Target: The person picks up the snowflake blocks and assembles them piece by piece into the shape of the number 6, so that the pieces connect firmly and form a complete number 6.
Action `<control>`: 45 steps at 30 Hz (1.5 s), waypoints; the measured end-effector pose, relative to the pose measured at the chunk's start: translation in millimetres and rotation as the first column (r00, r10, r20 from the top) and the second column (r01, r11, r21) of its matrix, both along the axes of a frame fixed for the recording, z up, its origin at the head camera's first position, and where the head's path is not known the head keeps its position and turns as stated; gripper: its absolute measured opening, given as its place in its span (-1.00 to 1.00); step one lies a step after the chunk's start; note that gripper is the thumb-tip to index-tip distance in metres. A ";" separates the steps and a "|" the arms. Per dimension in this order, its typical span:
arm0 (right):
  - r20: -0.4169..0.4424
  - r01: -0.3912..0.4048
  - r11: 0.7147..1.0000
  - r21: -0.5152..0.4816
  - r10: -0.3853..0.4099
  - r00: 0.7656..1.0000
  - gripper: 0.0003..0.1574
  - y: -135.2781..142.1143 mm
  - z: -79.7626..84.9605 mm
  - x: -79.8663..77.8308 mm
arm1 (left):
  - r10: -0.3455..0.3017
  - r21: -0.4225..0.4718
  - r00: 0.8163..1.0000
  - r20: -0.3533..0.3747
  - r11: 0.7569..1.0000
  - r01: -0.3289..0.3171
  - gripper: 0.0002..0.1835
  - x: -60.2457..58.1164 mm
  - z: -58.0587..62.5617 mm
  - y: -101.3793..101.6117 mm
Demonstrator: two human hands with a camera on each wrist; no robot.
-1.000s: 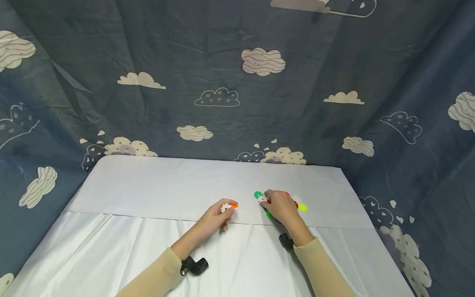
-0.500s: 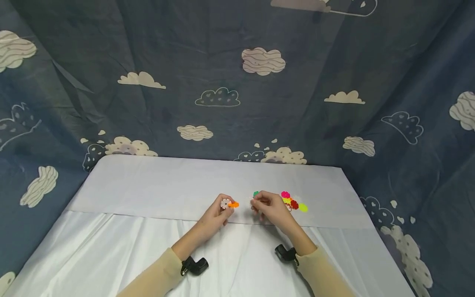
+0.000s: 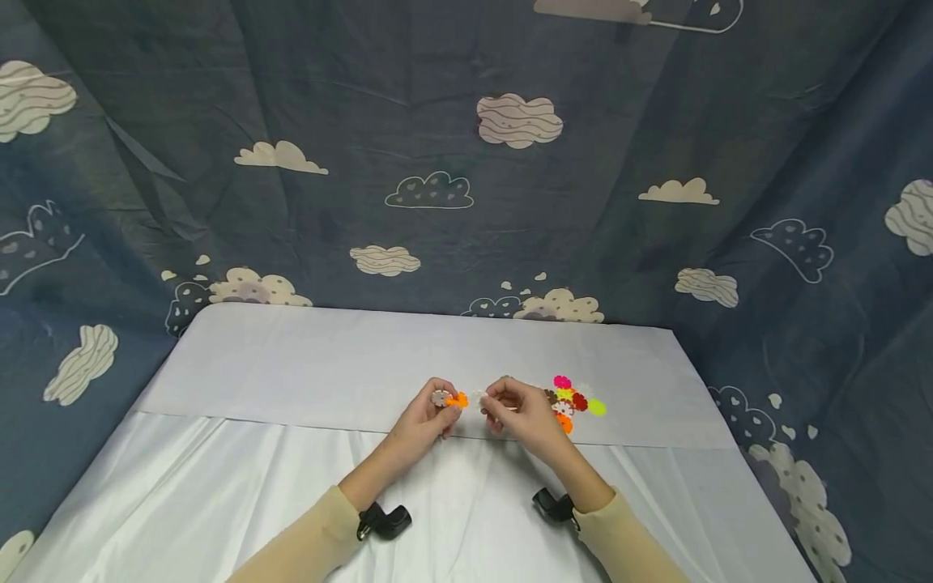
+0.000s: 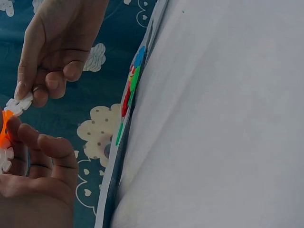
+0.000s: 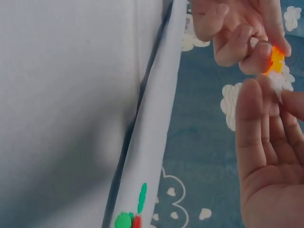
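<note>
My left hand (image 3: 424, 414) pinches an orange notched plastic disc (image 3: 461, 400) joined to a white notched disc (image 3: 440, 397). Facing it, my right hand (image 3: 523, 411) holds another white notched disc (image 3: 478, 397) between thumb and fingertips. In the left wrist view this white disc (image 4: 19, 104) is right at the edge of the orange disc (image 4: 5, 127). From the right wrist, the orange disc (image 5: 276, 61) and the white disc (image 5: 282, 81) overlap between both hands' fingertips. Both hands are above the table, a little left of the loose discs.
On the white-covered table (image 3: 306, 364), right of my right hand, lies a pile of notched discs, among them a pink disc (image 3: 561, 381), a dark red disc (image 3: 579, 402), a yellow-green disc (image 3: 597, 407) and an orange one. A dark cloud-patterned curtain (image 3: 430, 267) hangs behind the table.
My right hand has left the pile with a white disc and moved left, close to my left hand. The left hand has stayed nearly in place, turning its joined discs slightly.
</note>
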State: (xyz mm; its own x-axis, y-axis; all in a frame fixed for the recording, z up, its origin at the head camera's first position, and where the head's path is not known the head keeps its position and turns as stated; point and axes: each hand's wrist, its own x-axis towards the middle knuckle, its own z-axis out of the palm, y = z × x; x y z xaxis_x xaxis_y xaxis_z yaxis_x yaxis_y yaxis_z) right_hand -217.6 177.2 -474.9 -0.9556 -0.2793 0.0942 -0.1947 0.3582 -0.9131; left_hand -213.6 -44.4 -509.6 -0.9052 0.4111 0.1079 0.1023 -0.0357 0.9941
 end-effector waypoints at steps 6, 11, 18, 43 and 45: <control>-0.091 0.013 1.000 0.014 -0.012 0.996 -0.92 -5.4 -3.2 3.5 | -0.031 0.078 0.999 0.034 0.997 0.028 -0.78 0.3 -0.9 2.4; -0.045 0.095 0.993 -0.069 -0.098 0.994 -0.91 -12.9 -7.4 8.2 | -0.029 0.109 0.996 0.085 0.994 0.020 -0.82 3.5 0.0 6.5; -0.133 0.086 0.996 0.003 -0.085 0.987 -0.93 -16.0 -5.3 9.1 | -0.024 0.063 0.997 0.069 0.998 0.020 -0.82 -0.4 -3.5 3.7; -0.256 -0.010 0.977 0.212 0.065 0.965 -0.89 -11.0 3.9 9.3 | -0.025 -0.093 0.999 0.043 0.995 0.029 -0.77 0.4 -4.4 3.0; -0.254 0.006 0.985 0.172 0.038 0.966 -0.90 -15.0 0.2 10.4 | -0.012 -0.085 0.999 0.044 0.996 0.015 -0.76 0.9 -4.7 2.3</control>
State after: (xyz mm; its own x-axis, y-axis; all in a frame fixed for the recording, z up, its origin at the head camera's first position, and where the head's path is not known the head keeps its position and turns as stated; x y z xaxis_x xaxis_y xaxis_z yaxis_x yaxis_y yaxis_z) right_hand -207.3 162.2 -474.7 -0.9011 -0.3276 0.2840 -0.4203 0.4990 -0.7579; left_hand -212.7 -42.0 -514.3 -0.9026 0.4292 0.0330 0.0594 0.0483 0.9971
